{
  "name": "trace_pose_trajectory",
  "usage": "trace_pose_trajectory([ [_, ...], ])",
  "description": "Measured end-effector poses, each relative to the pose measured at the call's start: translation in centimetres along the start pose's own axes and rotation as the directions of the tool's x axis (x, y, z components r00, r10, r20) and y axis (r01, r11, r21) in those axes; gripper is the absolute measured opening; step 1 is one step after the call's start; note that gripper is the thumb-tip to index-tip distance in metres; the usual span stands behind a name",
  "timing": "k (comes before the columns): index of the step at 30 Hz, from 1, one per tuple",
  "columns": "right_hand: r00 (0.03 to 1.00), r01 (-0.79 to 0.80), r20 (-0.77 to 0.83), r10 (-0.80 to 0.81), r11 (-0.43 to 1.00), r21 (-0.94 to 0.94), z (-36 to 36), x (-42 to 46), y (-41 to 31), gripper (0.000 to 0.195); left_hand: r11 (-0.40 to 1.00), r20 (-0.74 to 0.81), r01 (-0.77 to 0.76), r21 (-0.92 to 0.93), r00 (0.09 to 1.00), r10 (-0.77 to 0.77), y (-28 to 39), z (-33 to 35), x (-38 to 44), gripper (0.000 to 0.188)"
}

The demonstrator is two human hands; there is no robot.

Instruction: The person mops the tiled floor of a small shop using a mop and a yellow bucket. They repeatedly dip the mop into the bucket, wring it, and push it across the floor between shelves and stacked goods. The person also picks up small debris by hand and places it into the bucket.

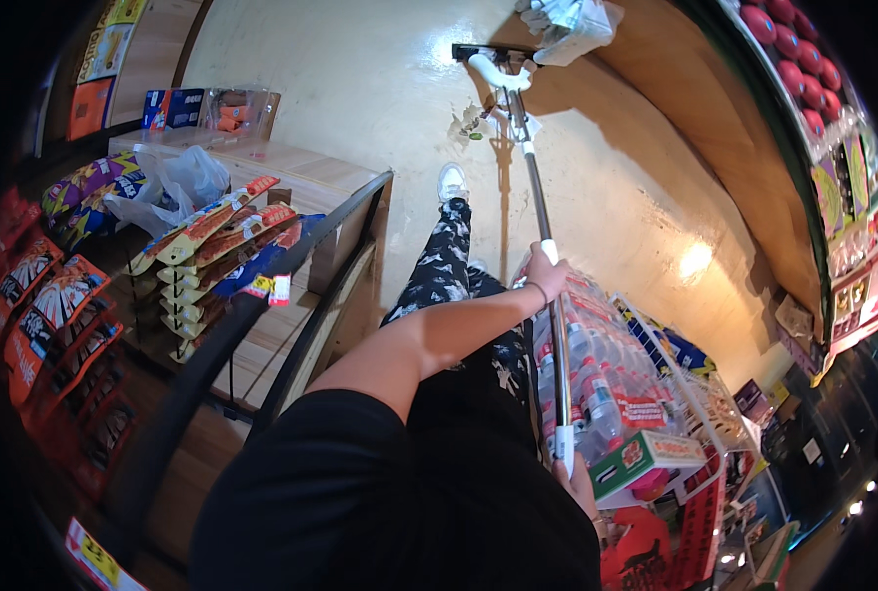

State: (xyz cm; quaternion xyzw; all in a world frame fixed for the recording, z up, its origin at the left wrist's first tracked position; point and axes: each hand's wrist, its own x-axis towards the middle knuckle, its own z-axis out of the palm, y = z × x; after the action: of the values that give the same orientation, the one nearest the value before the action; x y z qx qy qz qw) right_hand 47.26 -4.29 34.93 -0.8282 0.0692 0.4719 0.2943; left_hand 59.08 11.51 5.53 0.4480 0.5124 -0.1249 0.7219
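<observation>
My left hand (546, 277) grips the middle of a long metal pole (537, 185) with white plastic collars. My right hand (577, 487) holds its lower end, at the white grip, and is partly cut off by my black shirt. The pole reaches forward to a white curved bracket (499, 74) and a dark flat head (472, 52) on the floor; whether it is a mop or a squeegee I cannot tell. Scraps and wet-looking dirt (470, 122) lie on the floor near the head. Crumpled clear and white plastic bags (575, 33) lie just right of it.
Shrink-wrapped plastic bottles (601, 391) and a green and white carton (649, 462) stand close on the right, by a white wire rack (693, 414). A dark-edged shelf (320, 214) with snack packets (187, 244) is at left. Red round goods (797, 63) fill a shelf upper right.
</observation>
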Motion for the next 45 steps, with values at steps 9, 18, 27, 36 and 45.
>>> trace_pose_trajectory([
  [9,0.947,-0.321,0.008,0.322,0.942,0.095,10.9,-15.1,14.4,0.024,0.959,0.188,0.208,0.192,0.952,-0.244,-18.0,-6.4,-12.6,0.044],
  [18,0.892,-0.447,0.022,0.452,0.874,0.190,17.8,-25.1,21.0,0.023,0.621,0.332,0.681,0.389,0.525,-0.784,-25.2,-12.0,-22.5,0.016],
  [27,0.894,-0.442,0.111,0.433,0.818,0.368,17.8,-13.2,20.0,0.020,0.959,0.518,0.190,0.210,0.810,-0.274,-19.5,-9.2,-11.7,0.014],
  [36,0.938,-0.333,0.049,0.344,0.851,0.406,25.3,10.9,24.4,0.023,0.928,0.388,-0.180,0.325,0.921,0.042,-30.1,-8.0,8.7,0.028],
  [45,0.830,-0.558,-0.008,0.558,0.829,-0.051,40.0,37.7,52.2,0.031,0.950,0.244,0.213,0.226,0.932,-0.267,-42.4,-16.4,12.7,0.033],
])
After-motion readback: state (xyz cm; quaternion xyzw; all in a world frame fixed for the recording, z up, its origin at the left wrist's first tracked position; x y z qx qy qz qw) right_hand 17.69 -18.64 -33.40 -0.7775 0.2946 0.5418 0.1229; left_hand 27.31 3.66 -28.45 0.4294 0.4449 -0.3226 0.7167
